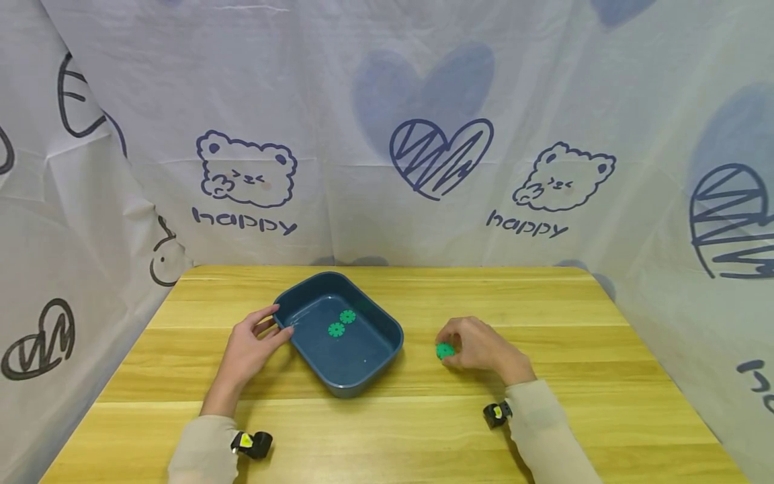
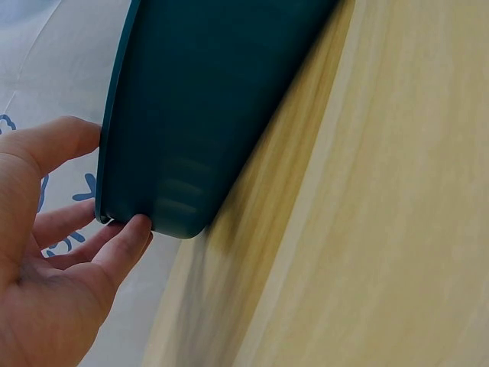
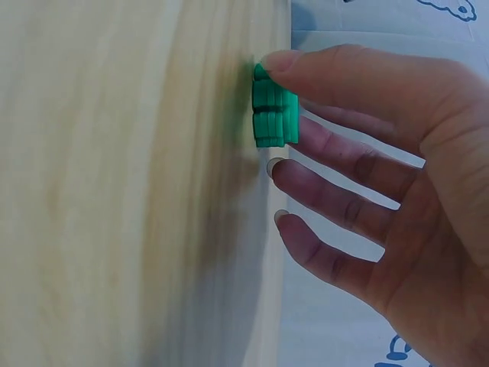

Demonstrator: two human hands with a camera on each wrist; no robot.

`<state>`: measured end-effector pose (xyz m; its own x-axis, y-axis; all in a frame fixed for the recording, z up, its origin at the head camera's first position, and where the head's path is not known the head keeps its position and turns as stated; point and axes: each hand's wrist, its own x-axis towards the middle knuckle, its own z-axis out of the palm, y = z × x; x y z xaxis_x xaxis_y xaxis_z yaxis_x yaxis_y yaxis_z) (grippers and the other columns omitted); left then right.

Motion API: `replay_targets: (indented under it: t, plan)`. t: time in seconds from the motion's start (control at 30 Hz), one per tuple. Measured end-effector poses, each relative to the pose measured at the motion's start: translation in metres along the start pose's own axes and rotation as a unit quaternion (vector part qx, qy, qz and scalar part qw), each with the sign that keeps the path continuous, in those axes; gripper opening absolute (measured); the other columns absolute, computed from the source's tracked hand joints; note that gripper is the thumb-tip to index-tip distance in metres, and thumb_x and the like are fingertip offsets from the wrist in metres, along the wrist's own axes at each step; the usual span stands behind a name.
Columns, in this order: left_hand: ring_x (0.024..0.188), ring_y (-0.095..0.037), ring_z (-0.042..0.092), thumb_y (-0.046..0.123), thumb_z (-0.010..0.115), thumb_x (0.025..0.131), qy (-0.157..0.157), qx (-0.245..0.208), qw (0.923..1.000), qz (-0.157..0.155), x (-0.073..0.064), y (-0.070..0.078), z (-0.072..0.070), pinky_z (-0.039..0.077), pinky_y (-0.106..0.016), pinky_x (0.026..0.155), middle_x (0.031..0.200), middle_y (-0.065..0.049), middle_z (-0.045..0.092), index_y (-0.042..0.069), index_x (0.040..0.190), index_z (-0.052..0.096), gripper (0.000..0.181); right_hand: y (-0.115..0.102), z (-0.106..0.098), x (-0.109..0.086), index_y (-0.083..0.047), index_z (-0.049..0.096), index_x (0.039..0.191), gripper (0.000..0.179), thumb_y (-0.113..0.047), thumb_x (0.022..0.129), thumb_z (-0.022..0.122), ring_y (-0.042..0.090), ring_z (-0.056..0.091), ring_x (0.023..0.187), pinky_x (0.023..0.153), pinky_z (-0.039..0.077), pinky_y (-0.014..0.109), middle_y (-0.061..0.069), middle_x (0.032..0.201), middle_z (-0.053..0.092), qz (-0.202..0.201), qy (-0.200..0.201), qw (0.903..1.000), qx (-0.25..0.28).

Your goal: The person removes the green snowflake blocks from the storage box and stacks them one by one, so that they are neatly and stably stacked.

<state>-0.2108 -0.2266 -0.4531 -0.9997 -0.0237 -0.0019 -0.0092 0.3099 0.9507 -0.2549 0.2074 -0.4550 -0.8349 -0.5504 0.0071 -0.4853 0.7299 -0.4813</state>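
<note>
A dark blue plastic basin [image 1: 345,386] stands on the table, its long sides slanting. My left hand [image 1: 252,346] holds its left corner, with the thumb on one side of the rim and the fingers on the other. The left wrist view shows those fingertips [image 2: 136,223] against the basin's outer wall [image 2: 199,115]. Two green notched plastic discs [image 1: 336,329] lie flat on the basin floor. To the right of the basin, my right hand [image 1: 480,346] pinches a small stack of green notched discs [image 3: 273,111] between thumb and fingers, close to the tabletop.
The wood-grain table [image 1: 387,437] reaches back to a white curtain [image 1: 338,87] printed with bears and hearts. Each wrist wears a small black camera, one on the left [image 1: 259,444] and another on the right [image 1: 496,415].
</note>
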Motion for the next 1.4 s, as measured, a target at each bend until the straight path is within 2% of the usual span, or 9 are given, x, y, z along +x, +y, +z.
replay_targets:
  t: [0.6,0.87,1.03,1.17,1.3,1.4]
  plan:
    - [0.149,-0.041,0.043,0.021,0.073,0.098,0.002,0.001,1.0000,-0.002,-0.001,0.001,0.000,0.054,-0.014,0.103,0.167,-0.024,0.028,0.001,0.155,0.041,0.068,-0.002,0.000,0.000,-0.011,0.077,0.106,0.025,-0.012,0.082,0.086,0.011,0.062,0.083,0.073,0.057,0.023,-0.002,0.102,0.073,0.004,0.001,1.0000,0.001]
    - [0.149,-0.041,0.043,0.021,0.073,0.098,0.001,0.004,1.0000,-0.006,0.000,0.000,0.000,0.055,-0.018,0.104,0.167,-0.024,0.028,0.001,0.155,0.042,0.068,-0.006,-0.007,-0.002,-0.011,0.076,0.116,0.028,-0.018,0.089,0.081,0.019,0.064,0.099,0.087,0.059,0.036,0.002,0.113,0.075,0.019,0.007,0.9996,0.022]
    - [0.149,-0.041,0.043,0.021,0.073,0.098,0.001,0.002,1.0000,-0.007,0.000,0.000,-0.001,0.055,-0.016,0.104,0.167,-0.024,0.028,0.001,0.156,0.041,0.069,-0.014,-0.017,0.003,-0.006,0.074,0.120,0.029,-0.018,0.093,0.076,0.024,0.064,0.102,0.087,0.061,0.044,0.010,0.117,0.075,-0.010,0.010,0.9986,0.051]
    - [0.149,-0.041,0.043,0.021,0.072,0.098,0.002,0.002,1.0000,-0.005,-0.001,0.000,-0.002,0.054,-0.016,0.103,0.167,-0.024,0.028,0.001,0.156,0.041,0.068,-0.022,-0.023,0.012,-0.005,0.074,0.119,0.028,-0.017,0.094,0.076,0.024,0.066,0.100,0.083,0.062,0.038,0.012,0.116,0.075,-0.038,0.003,0.9979,0.052]
    - [0.149,-0.041,0.043,0.022,0.073,0.098,0.001,0.002,1.0000,-0.004,0.000,0.000,-0.001,0.054,-0.018,0.105,0.167,-0.023,0.028,0.001,0.155,0.042,0.069,-0.031,-0.027,0.024,-0.008,0.075,0.119,0.028,-0.016,0.092,0.077,0.025,0.068,0.100,0.081,0.061,0.030,0.012,0.116,0.075,-0.049,-0.007,0.9973,0.055]
    - [0.149,-0.041,0.043,0.022,0.072,0.098,0.001,0.003,1.0000,-0.004,-0.001,0.001,0.000,0.054,-0.018,0.105,0.167,-0.024,0.028,0.001,0.155,0.041,0.069,-0.039,-0.032,0.035,-0.011,0.075,0.118,0.027,-0.017,0.092,0.077,0.025,0.069,0.100,0.081,0.061,0.029,0.010,0.115,0.075,-0.057,-0.015,0.9970,0.050]
